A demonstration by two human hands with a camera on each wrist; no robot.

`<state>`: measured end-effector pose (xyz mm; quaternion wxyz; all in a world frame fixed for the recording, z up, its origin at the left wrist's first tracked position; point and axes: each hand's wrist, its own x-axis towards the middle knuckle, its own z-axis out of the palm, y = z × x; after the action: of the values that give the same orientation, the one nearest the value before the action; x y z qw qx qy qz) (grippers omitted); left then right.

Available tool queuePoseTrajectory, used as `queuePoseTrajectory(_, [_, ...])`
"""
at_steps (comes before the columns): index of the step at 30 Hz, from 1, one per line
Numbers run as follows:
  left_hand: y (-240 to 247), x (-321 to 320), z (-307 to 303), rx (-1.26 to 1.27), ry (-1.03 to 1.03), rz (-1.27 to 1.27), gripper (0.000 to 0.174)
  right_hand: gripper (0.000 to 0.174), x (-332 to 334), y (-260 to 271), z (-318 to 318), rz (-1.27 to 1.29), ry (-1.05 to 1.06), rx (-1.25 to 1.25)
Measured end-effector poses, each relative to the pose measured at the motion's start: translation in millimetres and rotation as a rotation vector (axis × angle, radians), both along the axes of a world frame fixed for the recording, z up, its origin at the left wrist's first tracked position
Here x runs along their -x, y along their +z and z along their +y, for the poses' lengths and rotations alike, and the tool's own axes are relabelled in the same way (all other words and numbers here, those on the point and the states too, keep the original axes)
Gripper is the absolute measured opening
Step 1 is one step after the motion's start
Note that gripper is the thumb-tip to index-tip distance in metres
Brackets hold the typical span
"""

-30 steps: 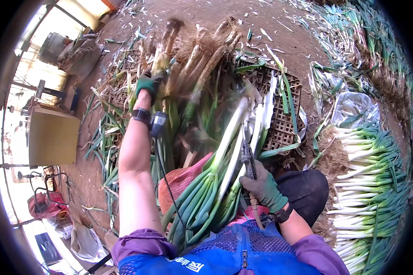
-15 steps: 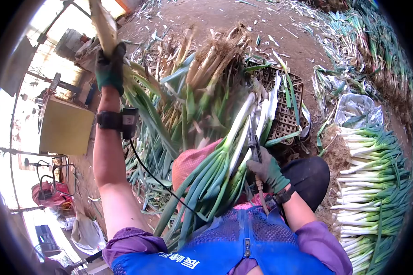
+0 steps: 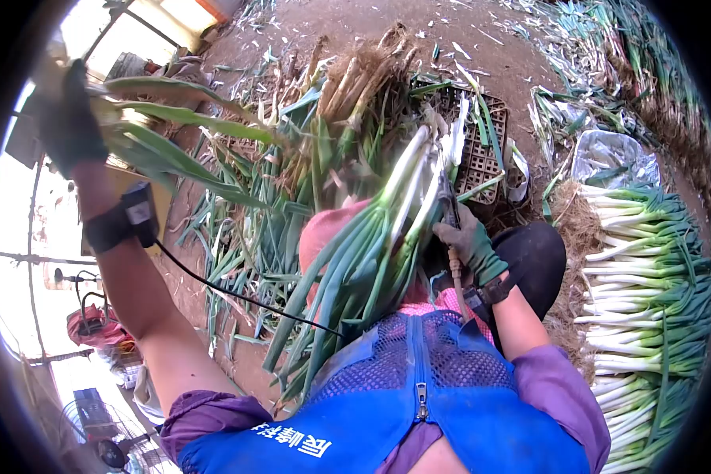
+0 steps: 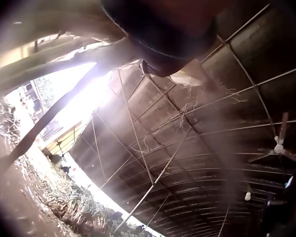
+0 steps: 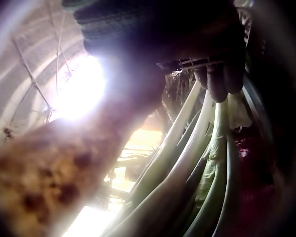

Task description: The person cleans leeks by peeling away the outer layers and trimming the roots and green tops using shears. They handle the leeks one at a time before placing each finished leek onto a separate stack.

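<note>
Raised at the far left of the head view, my gloved left hand [image 3: 71,118] grips a leek [image 3: 182,162], its green leaves trailing right. In the left wrist view the pale root end of that leek [image 4: 190,74] sticks out past the dark glove, with fine roots hanging. My gloved right hand [image 3: 470,241], near my right knee, holds a slim dark air gun [image 3: 449,197] with a brown hose [image 3: 456,276] running down from it. Beside it, a bunch of leeks [image 3: 355,245] with white stems lies across my lap; the right wrist view shows their stems [image 5: 187,148] below my fingers.
Unpeeled leeks with brown roots [image 3: 363,79] stand ahead of me near a brown plastic crate [image 3: 482,154]. Cleaned leeks [image 3: 640,292] lie in a row at right, below a clear plastic-lined tub [image 3: 615,158]. Leaf scraps [image 3: 237,229] litter the ground. A cord [image 3: 237,292] runs from my left wrist.
My left hand has lifted a leek from the pile ahead and swung it up and to the far left. My right hand stays near my knee with the air gun.
</note>
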<state>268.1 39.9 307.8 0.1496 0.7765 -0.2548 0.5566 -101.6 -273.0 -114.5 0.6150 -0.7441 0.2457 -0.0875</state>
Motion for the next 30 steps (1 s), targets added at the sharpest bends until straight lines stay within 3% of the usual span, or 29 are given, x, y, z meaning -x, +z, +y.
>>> queuePoseTrajectory(2, [31,49,-15,-0.033,0.136,-0.258,0.055,0.039,4,-7,-1,-0.010,0.004,-0.008])
queuePoseTrajectory(4, [66,62,-15,-0.156,0.100,-0.094,0.054,0.036,6,-8,-2,-0.043,0.017,-0.017])
queuePoseTrajectory(6, [65,75,-25,-0.199,-0.074,0.090,0.052,0.035,8,-6,0,-0.055,0.037,-0.134])
queuePoseTrajectory(9, [27,106,-74,-0.303,-0.354,0.437,0.054,0.036,13,-6,6,-0.104,0.086,-0.350])
queuePoseTrajectory(11, [-36,128,-115,-0.353,-0.391,0.803,0.057,0.037,19,17,18,-0.151,0.096,-0.625])
queuePoseTrajectory(12, [-64,134,-136,-0.379,-0.411,0.985,0.060,0.038,23,13,21,-0.130,0.116,-0.632])
queuePoseTrajectory(13, [-83,127,-159,-0.771,-0.342,0.920,0.051,0.037,27,12,25,-0.108,0.118,-0.692])
queuePoseTrajectory(14, [-120,133,-176,-0.607,-0.181,1.252,0.046,0.037,28,8,29,-0.080,0.119,-0.678])
queuePoseTrajectory(15, [-183,89,-184,-0.576,-0.318,1.410,0.057,0.036,30,-3,33,-0.050,0.118,-0.665])
queuePoseTrajectory(16, [-217,92,-196,-0.575,-0.333,1.463,0.061,0.034,29,-31,33,-0.036,0.111,-0.432])
queuePoseTrajectory(19, [-307,107,-223,-0.486,-0.382,1.562,0.070,0.030,36,-39,31,-0.103,0.185,-0.228])
queuePoseTrajectory(21, [-355,112,-232,-0.526,-0.268,1.595,0.077,0.029,42,-17,28,-0.012,0.103,-0.391])
queuePoseTrajectory(24, [-374,124,-204,-0.587,-0.383,1.602,0.075,0.032,50,16,24,0.002,0.043,-0.491])
queuePoseTrajectory(25, [-370,125,-197,-0.654,-0.368,1.656,0.075,0.031,53,25,26,0.009,0.066,-0.434])
queuePoseTrajectory(27, [-357,129,-177,-0.560,-0.346,1.902,0.073,0.031,61,41,31,0.023,0.112,-0.320])
queuePoseTrajectory(30, [-362,112,-155,-0.750,-0.327,1.831,0.057,0.035,66,47,43,-0.007,0.195,-0.211])
